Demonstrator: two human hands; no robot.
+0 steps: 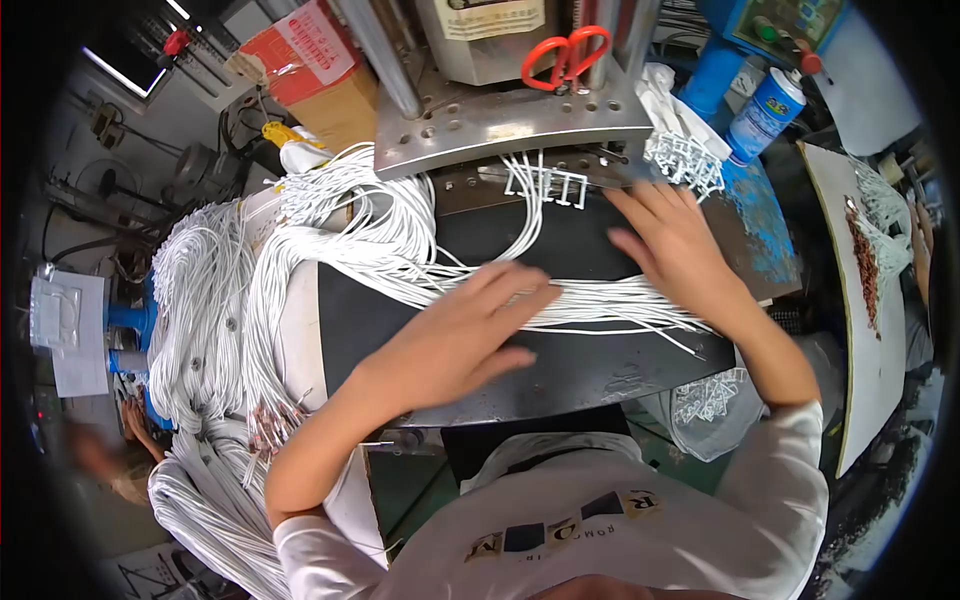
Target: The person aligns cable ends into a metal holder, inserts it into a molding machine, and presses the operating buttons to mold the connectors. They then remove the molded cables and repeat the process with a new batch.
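A bundle of white cables (610,300) runs across the black work surface (460,375). My left hand (450,335) lies over the bundle, fingers stretched and thumb apart; whether it presses on the cables I cannot tell. My right hand (685,245) is above the bundle's right part, with its fingers extended toward the press and its thumb spread. Just left of those fingertips, under the metal press plate (510,140), is a white plastic frame (560,187). Several white cables curve from this frame down to the bundle.
Red-handled scissors (565,60) rest at the press. White moulded pieces (685,160) and a blue spray can (766,115) stand right of it. Thick cable coils (200,310) hang at the left. A bag of white pieces (710,400) is below the right edge. Another person's hand (135,420) shows far left.
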